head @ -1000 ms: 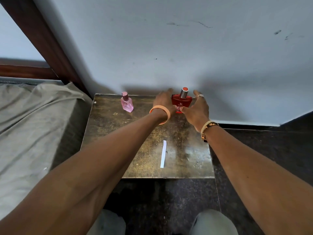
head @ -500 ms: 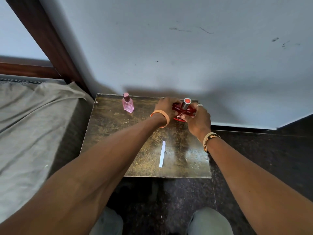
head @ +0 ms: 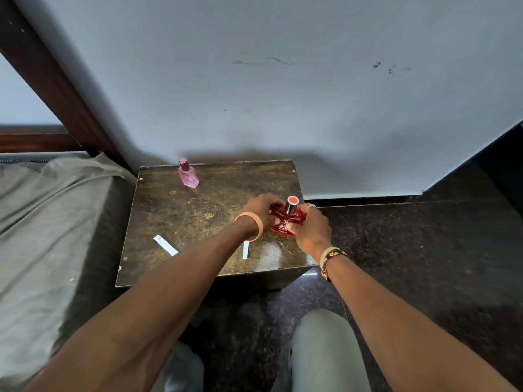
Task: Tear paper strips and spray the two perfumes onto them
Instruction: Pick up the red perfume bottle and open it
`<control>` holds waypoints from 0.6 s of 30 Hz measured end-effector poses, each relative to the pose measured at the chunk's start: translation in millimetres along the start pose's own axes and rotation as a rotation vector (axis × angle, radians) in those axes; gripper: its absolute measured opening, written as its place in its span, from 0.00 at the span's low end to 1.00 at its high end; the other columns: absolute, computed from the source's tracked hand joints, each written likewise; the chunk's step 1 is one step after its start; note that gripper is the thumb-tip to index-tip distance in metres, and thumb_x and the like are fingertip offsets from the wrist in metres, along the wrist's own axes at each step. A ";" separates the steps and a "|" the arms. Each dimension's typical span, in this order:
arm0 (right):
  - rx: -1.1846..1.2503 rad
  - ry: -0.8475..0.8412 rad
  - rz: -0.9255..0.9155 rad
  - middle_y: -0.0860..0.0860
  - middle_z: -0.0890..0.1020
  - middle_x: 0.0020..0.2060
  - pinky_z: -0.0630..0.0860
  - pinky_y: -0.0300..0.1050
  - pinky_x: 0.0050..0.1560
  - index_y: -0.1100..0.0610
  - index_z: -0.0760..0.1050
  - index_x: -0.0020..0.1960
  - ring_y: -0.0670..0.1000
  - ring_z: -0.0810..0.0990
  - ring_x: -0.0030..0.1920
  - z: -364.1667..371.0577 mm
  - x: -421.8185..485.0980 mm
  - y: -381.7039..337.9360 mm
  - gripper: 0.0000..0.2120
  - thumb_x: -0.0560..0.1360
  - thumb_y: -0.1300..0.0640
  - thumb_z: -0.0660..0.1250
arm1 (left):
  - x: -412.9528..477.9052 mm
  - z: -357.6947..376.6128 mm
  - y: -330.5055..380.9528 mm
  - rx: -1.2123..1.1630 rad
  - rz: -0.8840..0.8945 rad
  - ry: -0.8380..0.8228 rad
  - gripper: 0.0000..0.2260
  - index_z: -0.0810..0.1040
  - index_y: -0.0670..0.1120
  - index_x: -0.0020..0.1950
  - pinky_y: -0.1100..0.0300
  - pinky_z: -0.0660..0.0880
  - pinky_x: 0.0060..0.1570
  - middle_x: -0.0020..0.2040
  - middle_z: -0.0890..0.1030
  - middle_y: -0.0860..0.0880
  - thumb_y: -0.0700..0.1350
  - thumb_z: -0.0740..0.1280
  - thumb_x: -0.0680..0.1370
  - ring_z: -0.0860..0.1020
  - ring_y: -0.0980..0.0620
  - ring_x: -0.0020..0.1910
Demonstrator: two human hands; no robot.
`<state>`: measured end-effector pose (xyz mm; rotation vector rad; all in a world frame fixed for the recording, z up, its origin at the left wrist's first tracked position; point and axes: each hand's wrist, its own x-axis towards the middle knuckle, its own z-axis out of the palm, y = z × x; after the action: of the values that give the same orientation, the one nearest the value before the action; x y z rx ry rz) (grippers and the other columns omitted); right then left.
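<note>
A scuffed pale wall (head: 311,94) is noted behind a square table (head: 181,210) with a worn, mottled brown top. At its right side a glossy red perfume bottle (head: 285,219) is gripped between the left hand (head: 261,209) and right hand (head: 311,227). A faceted pink bottle (head: 188,175) is stood far-left. Two white paper strips (head: 165,245) are laid flat.

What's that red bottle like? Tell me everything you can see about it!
The red perfume bottle looks like shiny red glass, wide and rounded, with pale lettering too small to read. Its silvery cap has a round orange-red top. It tilts, cap toward the camera. The left hand and right hand hold its two sides, near the right edge of the brown table; whether its base touches it cannot be told.
</note>
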<state>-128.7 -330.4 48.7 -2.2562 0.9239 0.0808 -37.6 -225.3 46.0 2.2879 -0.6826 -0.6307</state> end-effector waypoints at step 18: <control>0.080 -0.016 -0.016 0.49 0.84 0.45 0.76 0.39 0.42 0.52 0.81 0.51 0.49 0.82 0.45 -4.1 -13.7 -3.2 0.09 0.72 0.57 0.76 | -10.2 -3.8 23.7 -0.114 0.153 -0.064 0.20 0.78 0.48 0.63 0.55 0.75 0.60 0.59 0.81 0.51 0.37 0.72 0.72 0.78 0.54 0.58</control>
<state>-137.6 -323.2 57.7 -2.1855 0.8850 0.0535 -50.0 -232.7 67.7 2.0959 -0.8228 -0.6547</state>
